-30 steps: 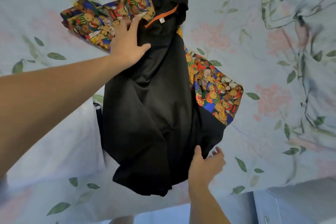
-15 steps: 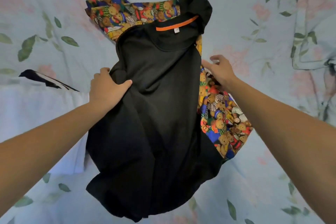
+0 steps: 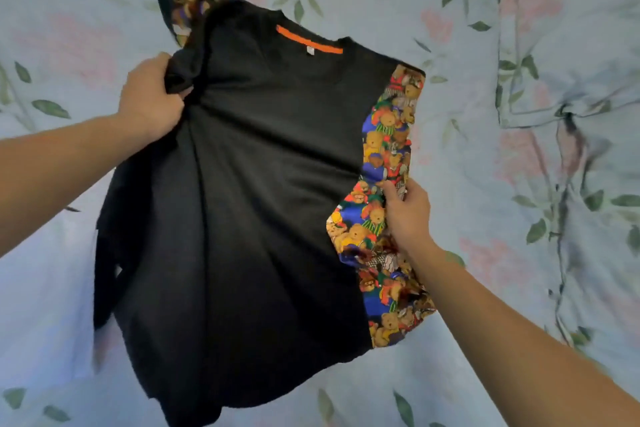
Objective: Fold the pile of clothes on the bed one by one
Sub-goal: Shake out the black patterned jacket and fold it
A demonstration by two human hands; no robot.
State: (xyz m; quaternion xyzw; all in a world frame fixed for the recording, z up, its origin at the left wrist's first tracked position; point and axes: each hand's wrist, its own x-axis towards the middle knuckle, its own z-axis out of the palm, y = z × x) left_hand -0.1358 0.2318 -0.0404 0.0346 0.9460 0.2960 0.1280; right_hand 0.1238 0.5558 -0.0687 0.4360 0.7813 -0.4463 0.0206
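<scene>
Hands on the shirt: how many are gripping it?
2. The left hand bunches black fabric at the shirt's left shoulder; the right hand pinches the bear-print sleeve on its right edge.

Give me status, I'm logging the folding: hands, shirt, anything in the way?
Left hand grips bunched black fabric near the shoulder. Right hand pinches the bear-print sleeve. Shirt spread over the bed sheet, unfolded. Nothing in the way.

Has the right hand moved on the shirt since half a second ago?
Yes. The right hand has slid down the teddy-bear print panel, farther from the orange collar strip, and now pinches the print fabric on the black shirt.
</scene>
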